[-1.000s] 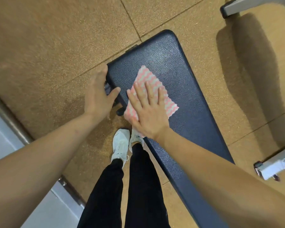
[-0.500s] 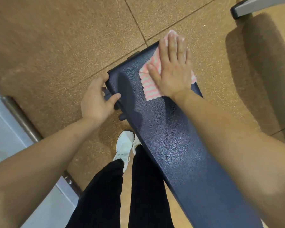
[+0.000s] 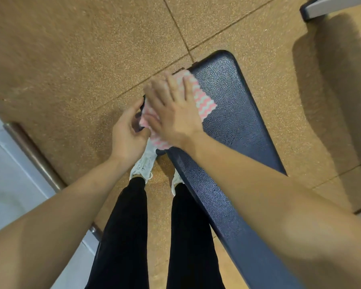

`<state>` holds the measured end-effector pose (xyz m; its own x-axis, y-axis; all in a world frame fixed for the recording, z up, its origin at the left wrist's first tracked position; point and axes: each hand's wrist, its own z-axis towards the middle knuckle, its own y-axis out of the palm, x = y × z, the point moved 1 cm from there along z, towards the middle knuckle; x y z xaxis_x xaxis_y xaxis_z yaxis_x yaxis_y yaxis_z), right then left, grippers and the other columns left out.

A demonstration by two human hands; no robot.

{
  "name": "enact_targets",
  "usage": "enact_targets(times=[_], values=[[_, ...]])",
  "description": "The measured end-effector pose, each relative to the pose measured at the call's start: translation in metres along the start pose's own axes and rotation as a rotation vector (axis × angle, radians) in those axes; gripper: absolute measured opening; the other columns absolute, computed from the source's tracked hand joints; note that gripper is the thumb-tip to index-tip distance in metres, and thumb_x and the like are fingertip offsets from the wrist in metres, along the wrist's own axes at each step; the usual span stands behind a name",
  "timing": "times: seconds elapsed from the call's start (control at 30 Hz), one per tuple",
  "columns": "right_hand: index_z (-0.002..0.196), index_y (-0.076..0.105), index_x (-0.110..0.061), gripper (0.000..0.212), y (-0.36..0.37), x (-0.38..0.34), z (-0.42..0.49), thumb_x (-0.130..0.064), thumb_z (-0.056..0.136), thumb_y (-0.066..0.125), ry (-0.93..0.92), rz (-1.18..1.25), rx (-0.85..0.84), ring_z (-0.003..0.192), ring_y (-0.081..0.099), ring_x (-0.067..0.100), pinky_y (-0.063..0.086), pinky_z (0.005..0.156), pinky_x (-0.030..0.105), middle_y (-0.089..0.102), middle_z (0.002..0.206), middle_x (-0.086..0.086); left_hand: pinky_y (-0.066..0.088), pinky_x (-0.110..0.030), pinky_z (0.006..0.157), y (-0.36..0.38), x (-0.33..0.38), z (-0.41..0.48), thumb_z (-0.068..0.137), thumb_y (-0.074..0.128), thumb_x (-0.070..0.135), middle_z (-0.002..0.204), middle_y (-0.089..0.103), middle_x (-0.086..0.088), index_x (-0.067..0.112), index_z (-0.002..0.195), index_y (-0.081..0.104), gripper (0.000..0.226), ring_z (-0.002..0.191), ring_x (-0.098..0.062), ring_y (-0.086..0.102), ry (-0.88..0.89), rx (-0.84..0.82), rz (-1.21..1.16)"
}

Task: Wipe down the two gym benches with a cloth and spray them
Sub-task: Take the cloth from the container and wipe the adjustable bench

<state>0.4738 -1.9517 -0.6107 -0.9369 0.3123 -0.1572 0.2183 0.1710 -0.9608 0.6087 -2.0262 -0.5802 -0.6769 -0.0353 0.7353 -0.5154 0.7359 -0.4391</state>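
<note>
Cloth (image 3: 203, 100) swept to bench (image 3: 240, 126) corner, R hand (image 3: 173, 115) flat atop, L hand (image 3: 125, 137) grips edge

White sneakers (image 3: 143, 165) and black trousers (image 3: 123, 226) on tan speckled floor (image 3: 71, 59); metal strip (image 3: 33, 155) left.

My count of what is in view, kind by kind.
I see one dark padded bench (image 3: 238, 113) running from near right to far middle, one pink-and-white cloth (image 3: 204, 101) at its far end, two hands, a left hand (image 3: 127, 134) and a right hand (image 3: 173, 113), two white shoes (image 3: 143, 163), one grey bar (image 3: 329, 6) far right, and one metal rail (image 3: 33, 155) on the left.
</note>
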Motion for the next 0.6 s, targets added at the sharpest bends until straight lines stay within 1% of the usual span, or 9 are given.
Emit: enact_targets(times=[0.07, 0.17, 0.23, 0.3, 0.33, 0.37, 0.47, 0.53, 0.6], values=[[0.158, 0.034, -0.023, 0.071, 0.004, -0.007, 0.004, -0.063, 0.099, 0.032, -0.099, -0.014, 0.001, 0.154, 0.017, 0.038, 0.011, 0.119, 0.066, 0.035, 0.163, 0.003, 0.054, -0.022, 0.099, -0.003, -0.005, -0.004, 0.092, 0.06, -0.011, 0.124, 0.06, 0.023, 0.015, 0.149, 0.049, 0.063, 0.106, 0.014, 0.062, -0.02, 0.011, -0.032], [0.153, 0.044, -0.024, 0.072, 0.004, 0.006, 0.012, -0.067, 0.095, 0.038, -0.199, 0.056, 0.017, 0.147, 0.035, 0.037, 0.012, 0.121, 0.062, 0.05, 0.152, 0.005, 0.053, -0.033, 0.105, -0.007, -0.013, -0.015, 0.095, 0.055, -0.012, 0.125, 0.064, 0.015, 0.012, 0.144, 0.05, 0.055, 0.112, 0.005, 0.066, -0.057, 0.063, -0.085], [0.148, 0.049, -0.022, 0.073, -0.003, 0.023, 0.02, -0.07, 0.095, 0.034, -0.176, 0.055, -0.014, 0.136, 0.045, 0.036, 0.014, 0.121, 0.055, 0.058, 0.137, 0.006, 0.053, -0.034, 0.106, -0.009, -0.014, -0.017, 0.094, 0.051, -0.013, 0.121, 0.063, 0.022, 0.015, 0.14, 0.054, 0.054, 0.109, 0.005, 0.066, -0.092, 0.101, -0.09], [0.141, 0.054, -0.019, 0.073, -0.015, 0.038, 0.03, -0.071, 0.097, 0.025, -0.071, 0.015, -0.071, 0.125, 0.049, 0.035, 0.021, 0.118, 0.052, 0.061, 0.125, 0.006, 0.054, -0.03, 0.103, -0.012, -0.01, -0.014, 0.093, 0.052, -0.01, 0.117, 0.06, 0.028, 0.017, 0.138, 0.056, 0.053, 0.108, 0.004, 0.065, -0.095, 0.125, -0.078], [0.134, 0.057, -0.018, 0.074, -0.022, 0.044, 0.035, -0.071, 0.098, 0.02, -0.019, -0.008, -0.097, 0.12, 0.051, 0.034, 0.024, 0.116, 0.051, 0.063, 0.121, 0.007, 0.053, -0.028, 0.102, -0.013, -0.006, -0.011, 0.093, 0.054, -0.007, 0.116, 0.06, 0.026, 0.017, 0.137, 0.057, 0.051, 0.11, 0.002, 0.063, -0.087, 0.121, -0.056], [0.127, 0.061, -0.018, 0.076, -0.028, 0.052, 0.04, -0.071, 0.098, 0.015, 0.029, -0.027, -0.118, 0.117, 0.052, 0.033, 0.025, 0.114, 0.051, 0.064, 0.118, 0.008, 0.052, -0.025, 0.102, -0.014, -0.001, -0.007, 0.093, 0.056, -0.004, 0.117, 0.062, 0.022, 0.017, 0.137, 0.058, 0.049, 0.112, 0.0, 0.062, -0.071, 0.107, -0.026], [0.108, 0.065, -0.017, 0.082, -0.043, 0.084, 0.048, -0.075, 0.095, 0.008, 0.189, -0.052, -0.151, 0.113, 0.053, 0.031, 0.03, 0.108, 0.051, 0.067, 0.11, 0.01, 0.045, -0.016, 0.101, -0.014, 0.02, 0.011, 0.093, 0.063, 0.006, 0.133, 0.061, 0.006, 0.018, 0.138, 0.061, 0.046, 0.115, 0.009, 0.055, 0.077, 0.022, 0.111], [0.114, 0.063, -0.016, 0.08, -0.046, 0.11, 0.046, -0.077, 0.094, 0.014, 0.335, 0.019, -0.161, 0.117, 0.052, 0.033, 0.036, 0.101, 0.049, 0.063, 0.117, 0.012, 0.037, -0.025, 0.112, -0.011, 0.032, 0.028, 0.093, 0.067, 0.016, 0.147, 0.055, 0.002, 0.022, 0.14, 0.06, 0.048, 0.132, -0.005, 0.05, 0.193, -0.069, 0.279], [0.129, 0.055, -0.017, 0.075, -0.043, 0.134, 0.035, -0.077, 0.094, 0.027, 0.511, 0.257, -0.148, 0.116, 0.054, 0.032, 0.043, 0.094, 0.045, 0.058, 0.126, 0.012, 0.03, -0.037, 0.12, -0.004, 0.042, 0.042, 0.094, 0.07, 0.028, 0.154, 0.049, 0.002, 0.024, 0.146, 0.055, 0.054, 0.142, -0.019, 0.043, 0.246, -0.184, 0.418]])
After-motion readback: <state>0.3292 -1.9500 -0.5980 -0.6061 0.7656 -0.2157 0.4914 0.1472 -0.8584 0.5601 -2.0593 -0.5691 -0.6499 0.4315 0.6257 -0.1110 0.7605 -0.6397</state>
